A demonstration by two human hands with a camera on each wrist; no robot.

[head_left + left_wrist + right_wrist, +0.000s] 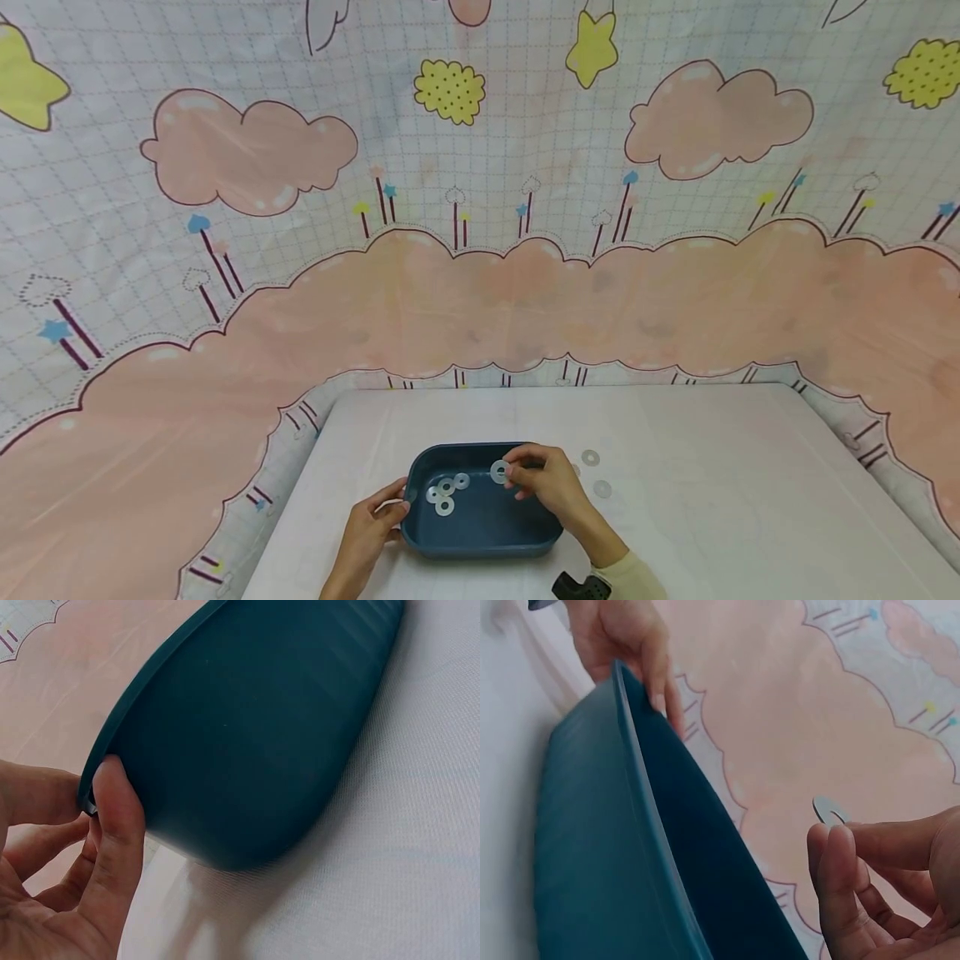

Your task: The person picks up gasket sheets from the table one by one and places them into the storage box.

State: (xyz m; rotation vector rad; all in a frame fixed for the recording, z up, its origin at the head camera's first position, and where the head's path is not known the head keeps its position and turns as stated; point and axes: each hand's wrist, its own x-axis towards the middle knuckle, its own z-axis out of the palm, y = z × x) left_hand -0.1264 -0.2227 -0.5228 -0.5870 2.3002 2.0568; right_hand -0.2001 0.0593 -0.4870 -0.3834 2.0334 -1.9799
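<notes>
A dark blue tray with raised walls stands on the white table. Its left rim is pinched between the thumb and fingers of my left hand, seen close up in the left wrist view. Over the tray's right half, my right hand pinches a pale flat washer between thumb and fingertips. That washer shows nearly edge-on above the fingertips in the right wrist view. Several similar washers lie inside the tray at its left side, some of them overlapping.
To the right of the tray, a washer and another washer lie on the white tabletop. One more is partly hidden behind my right hand. A patterned cloth with clouds and stars hangs behind the table.
</notes>
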